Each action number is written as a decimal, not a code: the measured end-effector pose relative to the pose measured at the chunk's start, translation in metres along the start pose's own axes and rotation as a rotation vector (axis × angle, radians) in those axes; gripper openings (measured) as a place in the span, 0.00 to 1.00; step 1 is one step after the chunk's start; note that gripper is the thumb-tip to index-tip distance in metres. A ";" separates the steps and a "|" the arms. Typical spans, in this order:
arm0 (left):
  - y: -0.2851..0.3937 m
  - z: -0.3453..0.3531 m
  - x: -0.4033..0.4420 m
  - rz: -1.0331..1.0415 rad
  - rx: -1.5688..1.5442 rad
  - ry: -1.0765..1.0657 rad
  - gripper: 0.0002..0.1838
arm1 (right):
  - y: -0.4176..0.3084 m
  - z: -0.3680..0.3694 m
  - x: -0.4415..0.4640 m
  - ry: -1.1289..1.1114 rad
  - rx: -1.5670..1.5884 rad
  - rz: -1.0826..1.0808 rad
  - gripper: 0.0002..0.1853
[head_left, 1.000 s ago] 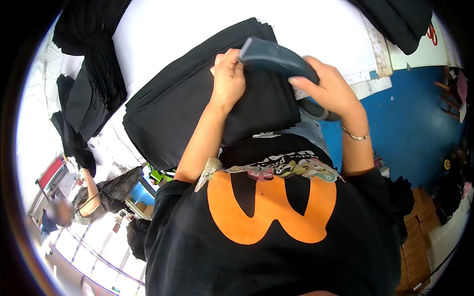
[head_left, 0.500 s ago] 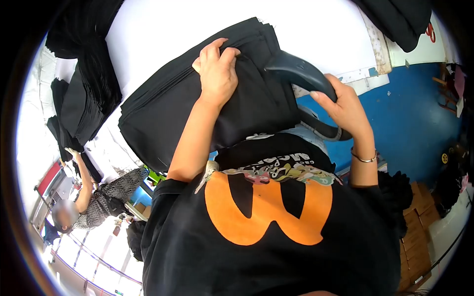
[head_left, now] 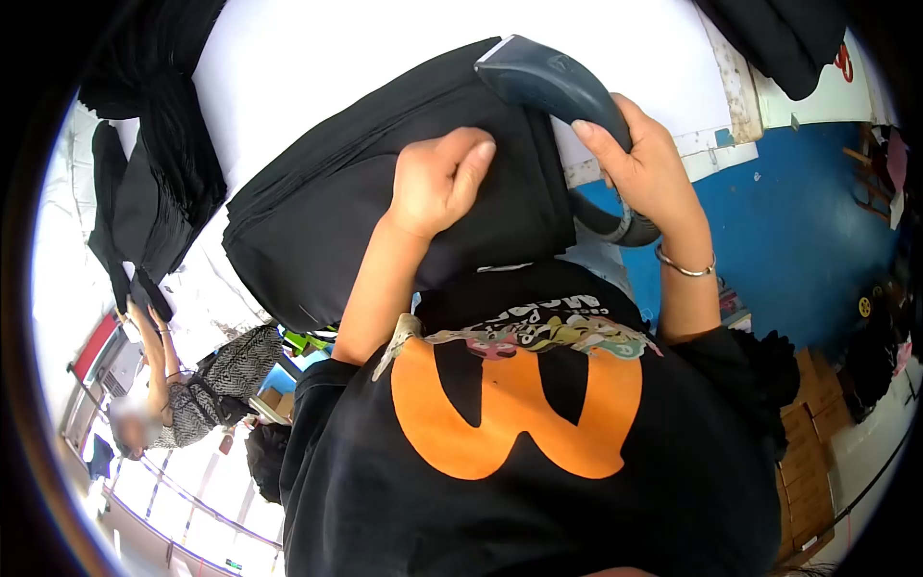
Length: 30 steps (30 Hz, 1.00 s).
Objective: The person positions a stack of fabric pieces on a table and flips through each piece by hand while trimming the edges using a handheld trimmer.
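Two bare hands in frame. What's the right one got?

Right hand (head_left: pixel 654 163), right of centre: fingers wrapped round the grip of a dark handheld tool (head_left: pixel 558 82). Metal bracelet (head_left: pixel 687 270) on that wrist.

Tool position?

Upper centre, head over the upper right corner of the black fabric stack (head_left: pixel 327 221). Can't tell if it touches. Dark hose (head_left: pixel 639 231) loops just below the hand.

Left?

Left hand (head_left: pixel 435 183), centre of frame, over the same stack. Fingers curled into a loose fist, thumb alongside. Contact with the cloth: can't tell.

Around it?

White table (head_left: pixel 615 34) across the top. Hanging black fabric (head_left: pixel 183 144) upper left, more dark cloth (head_left: pixel 784 43) upper right. Co-worker (head_left: pixel 231 375) lower left, arms raised to the hanging fabric. Blue floor (head_left: pixel 769 216) at right, cardboard boxes (head_left: pixel 808 471) lower right.
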<state>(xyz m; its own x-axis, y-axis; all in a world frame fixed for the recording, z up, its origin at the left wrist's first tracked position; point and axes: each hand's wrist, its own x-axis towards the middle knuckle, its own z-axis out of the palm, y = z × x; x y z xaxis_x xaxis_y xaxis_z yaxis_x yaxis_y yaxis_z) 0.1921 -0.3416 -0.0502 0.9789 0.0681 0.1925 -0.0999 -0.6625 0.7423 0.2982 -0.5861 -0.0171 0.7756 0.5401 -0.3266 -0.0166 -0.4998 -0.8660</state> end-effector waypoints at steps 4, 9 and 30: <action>-0.001 0.015 0.007 -0.265 0.032 0.130 0.13 | 0.011 -0.018 -0.029 -0.045 0.002 0.061 0.23; -0.013 0.033 0.003 -0.071 0.153 0.264 0.12 | -0.002 -0.008 -0.012 -0.001 -0.072 0.024 0.26; 0.004 0.028 0.018 -0.282 0.163 0.169 0.10 | -0.011 -0.003 -0.010 0.020 -0.051 0.064 0.25</action>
<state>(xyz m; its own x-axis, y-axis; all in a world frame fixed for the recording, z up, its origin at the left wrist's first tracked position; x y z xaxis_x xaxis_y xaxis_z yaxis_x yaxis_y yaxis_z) 0.2147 -0.3634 -0.0615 0.9194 0.3782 0.1083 0.2126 -0.7093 0.6721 0.2925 -0.5877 -0.0035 0.7866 0.4927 -0.3722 -0.0343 -0.5670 -0.8230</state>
